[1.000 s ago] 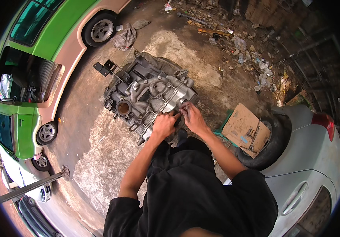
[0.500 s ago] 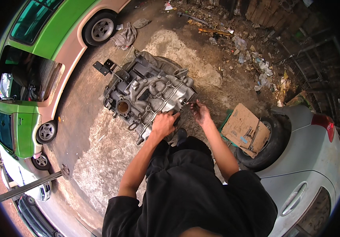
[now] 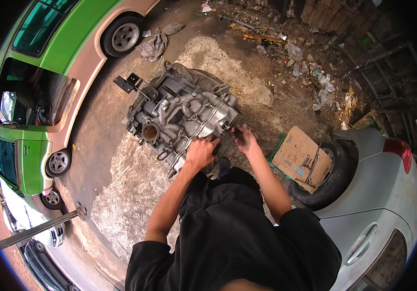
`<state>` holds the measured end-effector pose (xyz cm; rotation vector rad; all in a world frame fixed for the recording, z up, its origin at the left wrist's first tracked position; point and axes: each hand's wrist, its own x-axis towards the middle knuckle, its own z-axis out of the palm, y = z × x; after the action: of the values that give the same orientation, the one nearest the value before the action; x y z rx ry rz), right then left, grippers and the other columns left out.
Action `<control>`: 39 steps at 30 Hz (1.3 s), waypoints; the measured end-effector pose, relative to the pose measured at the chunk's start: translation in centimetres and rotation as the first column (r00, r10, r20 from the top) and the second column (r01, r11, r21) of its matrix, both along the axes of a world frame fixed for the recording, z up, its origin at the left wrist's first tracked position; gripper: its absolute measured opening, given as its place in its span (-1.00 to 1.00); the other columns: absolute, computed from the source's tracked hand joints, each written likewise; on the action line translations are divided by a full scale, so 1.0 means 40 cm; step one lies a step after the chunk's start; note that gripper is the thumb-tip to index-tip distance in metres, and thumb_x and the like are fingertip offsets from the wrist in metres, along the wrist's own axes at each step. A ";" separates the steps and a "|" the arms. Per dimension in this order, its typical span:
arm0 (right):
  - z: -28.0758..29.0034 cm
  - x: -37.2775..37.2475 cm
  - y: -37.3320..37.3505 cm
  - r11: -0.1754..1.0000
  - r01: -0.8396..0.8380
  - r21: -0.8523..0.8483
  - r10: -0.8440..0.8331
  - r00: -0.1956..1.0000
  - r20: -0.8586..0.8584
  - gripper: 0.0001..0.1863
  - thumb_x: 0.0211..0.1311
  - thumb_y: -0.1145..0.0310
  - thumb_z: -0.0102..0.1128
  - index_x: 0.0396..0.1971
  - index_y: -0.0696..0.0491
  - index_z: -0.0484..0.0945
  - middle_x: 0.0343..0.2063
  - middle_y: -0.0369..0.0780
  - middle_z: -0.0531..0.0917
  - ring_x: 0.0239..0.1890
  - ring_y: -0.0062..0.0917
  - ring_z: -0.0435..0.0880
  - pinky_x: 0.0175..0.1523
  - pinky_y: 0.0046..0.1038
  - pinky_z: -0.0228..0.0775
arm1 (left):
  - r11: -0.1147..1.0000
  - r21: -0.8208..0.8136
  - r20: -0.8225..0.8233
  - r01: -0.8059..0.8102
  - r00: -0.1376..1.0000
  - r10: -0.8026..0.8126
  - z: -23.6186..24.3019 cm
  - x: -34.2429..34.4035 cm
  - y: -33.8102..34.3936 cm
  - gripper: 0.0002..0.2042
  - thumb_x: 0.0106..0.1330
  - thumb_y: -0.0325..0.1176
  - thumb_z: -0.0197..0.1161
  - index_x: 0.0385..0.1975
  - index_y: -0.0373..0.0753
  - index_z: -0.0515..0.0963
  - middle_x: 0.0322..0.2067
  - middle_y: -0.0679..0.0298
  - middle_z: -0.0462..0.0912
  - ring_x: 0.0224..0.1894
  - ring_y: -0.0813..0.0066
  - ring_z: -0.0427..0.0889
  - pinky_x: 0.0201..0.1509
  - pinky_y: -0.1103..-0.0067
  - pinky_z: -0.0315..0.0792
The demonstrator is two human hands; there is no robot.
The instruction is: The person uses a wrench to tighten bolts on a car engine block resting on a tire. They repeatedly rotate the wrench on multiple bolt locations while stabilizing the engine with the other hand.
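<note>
A grey metal engine (image 3: pixel 181 114) with cast intake pipes and a round opening lies on the ground in front of me. My left hand (image 3: pixel 201 152) grips its near edge, fingers curled over the metal and thumb side toward the right. At the engine's right end, my right hand (image 3: pixel 243 140) is pinched close to a small round port (image 3: pixel 226 125). Whatever sits between those fingertips is too small to make out. A black angled bracket (image 3: pixel 127 83) sticks out at the engine's far left.
To my right, a cardboard sheet (image 3: pixel 293 156) with tools on it rests against a loose tyre (image 3: pixel 332 186), beside a silver car (image 3: pixel 378 194). A green and tan van (image 3: pixel 87 63) stands on the left. Rubbish (image 3: pixel 322 85) litters the far right ground.
My right hand has shifted slightly left and down, and its fingers are drawn in closer to the engine's port. My left hand stays in place on the edge.
</note>
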<state>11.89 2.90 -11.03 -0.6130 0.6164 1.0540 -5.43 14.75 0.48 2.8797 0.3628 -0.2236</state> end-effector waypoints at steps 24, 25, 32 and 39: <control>0.199 -0.046 -0.016 0.879 0.098 -0.468 0.374 -0.749 0.546 -0.73 0.27 0.51 0.18 -0.05 0.15 0.46 -0.16 -0.02 0.50 -0.18 -0.09 0.60 -0.09 -0.18 0.49 | 1.000 0.025 -0.055 0.002 0.998 -0.001 0.006 0.004 -0.003 -0.44 0.06 -0.12 0.40 0.13 0.01 0.52 -0.22 0.23 0.61 -0.27 0.22 0.69 -0.15 0.33 0.54; 0.193 -0.043 -0.015 0.893 0.106 -0.437 0.389 -0.673 0.629 -0.77 0.30 0.48 0.16 -0.07 0.15 0.46 -0.20 -0.04 0.50 -0.22 -0.16 0.60 -0.12 -0.22 0.49 | 1.000 0.024 -0.063 0.006 0.998 -0.004 0.004 0.005 -0.003 -0.44 0.06 -0.12 0.40 0.13 0.01 0.52 -0.22 0.23 0.61 -0.27 0.22 0.69 -0.16 0.32 0.54; 0.165 -0.019 -0.011 0.924 0.147 -0.354 0.308 0.263 0.914 -0.76 0.45 0.23 0.09 -0.23 0.13 0.42 -0.49 -0.26 0.53 -0.52 -0.57 0.51 -0.38 -0.47 0.36 | 0.999 0.006 -0.079 -0.036 0.996 0.036 0.020 0.011 -0.008 -0.44 0.08 -0.12 0.39 0.16 0.03 0.51 -0.21 0.21 0.61 -0.25 0.19 0.69 -0.12 0.31 0.54; 0.093 -0.024 0.002 0.986 0.095 -0.138 0.013 0.781 0.624 -0.84 0.44 0.30 0.09 -0.21 0.08 0.43 -0.43 -0.24 0.58 -0.47 -0.53 0.55 -0.39 -0.42 0.40 | 0.998 -0.024 -0.116 -0.063 0.992 0.060 0.038 0.015 -0.013 -0.45 0.09 -0.14 0.39 0.15 0.04 0.51 -0.20 0.22 0.61 -0.24 0.16 0.69 -0.08 0.30 0.53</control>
<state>10.95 2.99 -7.29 -1.0337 0.1228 0.6929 -4.84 14.24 1.98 2.8308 0.4642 -0.3815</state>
